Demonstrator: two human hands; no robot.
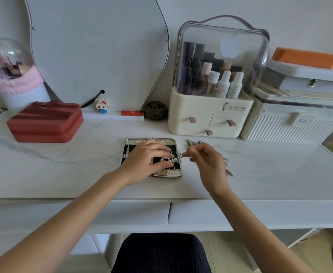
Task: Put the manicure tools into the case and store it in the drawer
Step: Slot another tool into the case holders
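Right hand (207, 160) is pinching a thin tool (180, 158) angled tip-down toward the open case (151, 157) on the table (63, 174), while left hand (149, 158) rests spread flat over it.

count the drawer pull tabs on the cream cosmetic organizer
3 on the cream cosmetic organizer: upper left pull tab, upper right pull tab, and bottom centre pull tab. None appears hidden on the front face.

Red box (45, 122), cream cosmetics organizer (211, 113)
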